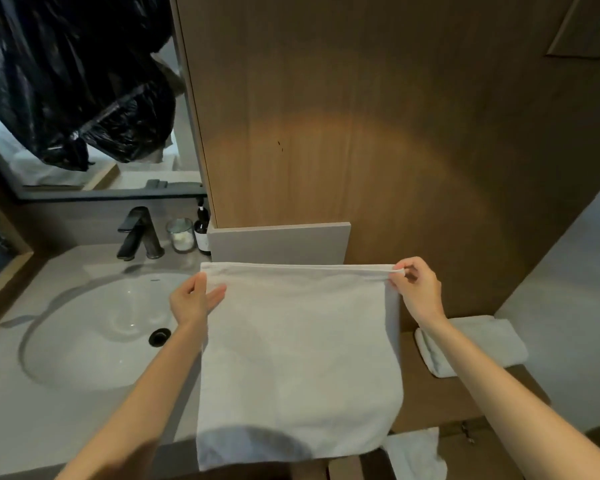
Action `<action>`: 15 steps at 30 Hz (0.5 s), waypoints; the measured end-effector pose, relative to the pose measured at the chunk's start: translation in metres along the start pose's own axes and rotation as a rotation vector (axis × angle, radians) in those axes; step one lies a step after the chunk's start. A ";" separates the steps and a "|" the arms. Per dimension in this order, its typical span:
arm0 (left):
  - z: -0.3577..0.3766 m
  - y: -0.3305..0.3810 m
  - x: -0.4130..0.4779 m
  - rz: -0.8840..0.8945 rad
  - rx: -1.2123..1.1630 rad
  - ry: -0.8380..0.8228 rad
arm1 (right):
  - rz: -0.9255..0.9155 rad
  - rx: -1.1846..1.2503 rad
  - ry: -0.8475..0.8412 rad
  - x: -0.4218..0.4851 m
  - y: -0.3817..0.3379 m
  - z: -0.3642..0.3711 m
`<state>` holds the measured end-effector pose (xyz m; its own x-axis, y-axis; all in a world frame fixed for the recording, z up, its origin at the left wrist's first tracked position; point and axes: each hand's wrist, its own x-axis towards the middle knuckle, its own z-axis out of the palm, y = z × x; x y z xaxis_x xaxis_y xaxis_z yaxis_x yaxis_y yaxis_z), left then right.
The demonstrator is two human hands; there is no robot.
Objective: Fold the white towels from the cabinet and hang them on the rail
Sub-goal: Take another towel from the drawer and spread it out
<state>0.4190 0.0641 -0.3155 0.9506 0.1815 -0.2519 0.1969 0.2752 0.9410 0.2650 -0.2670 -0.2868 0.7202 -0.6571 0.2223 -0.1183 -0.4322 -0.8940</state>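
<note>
A white towel [298, 358], folded double, lies spread over the right end of the vanity counter [49, 420], its near edge hanging past the front. My left hand [194, 299] holds the towel's far left corner, thumb on top. My right hand [418, 285] pinches the far right corner between thumb and fingertips, lifting that edge slightly. A second white towel [489, 344], folded into a thick block, rests on a wooden surface to the right. Part of another white towel [416, 455] hangs below the counter's front. No rail is clearly visible.
A white sink basin [94, 327] with a black faucet [139, 233] fills the counter's left. A glass jar [181, 235] and a dark pump bottle [201, 230] stand behind it. A wood-panelled wall [361, 116] rises ahead; a mirror [66, 91] at left reflects black plastic.
</note>
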 end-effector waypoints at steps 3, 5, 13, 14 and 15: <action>0.009 -0.007 0.028 -0.023 0.011 0.031 | -0.002 -0.014 -0.003 0.026 0.010 0.020; 0.015 -0.016 0.044 -0.049 0.011 0.063 | 0.010 -0.034 -0.017 0.044 0.020 0.035; 0.045 -0.048 0.102 -0.058 0.373 0.148 | 0.129 -0.162 -0.093 0.105 0.076 0.089; 0.048 -0.051 0.106 -0.079 0.445 0.157 | 0.154 -0.181 -0.114 0.110 0.084 0.095; 0.051 -0.056 0.110 -0.104 0.491 0.155 | 0.183 -0.200 -0.134 0.113 0.090 0.100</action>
<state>0.5249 0.0206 -0.3841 0.8808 0.3246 -0.3448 0.4127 -0.1693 0.8950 0.4036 -0.3183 -0.3813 0.7566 -0.6539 -0.0010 -0.3772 -0.4353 -0.8174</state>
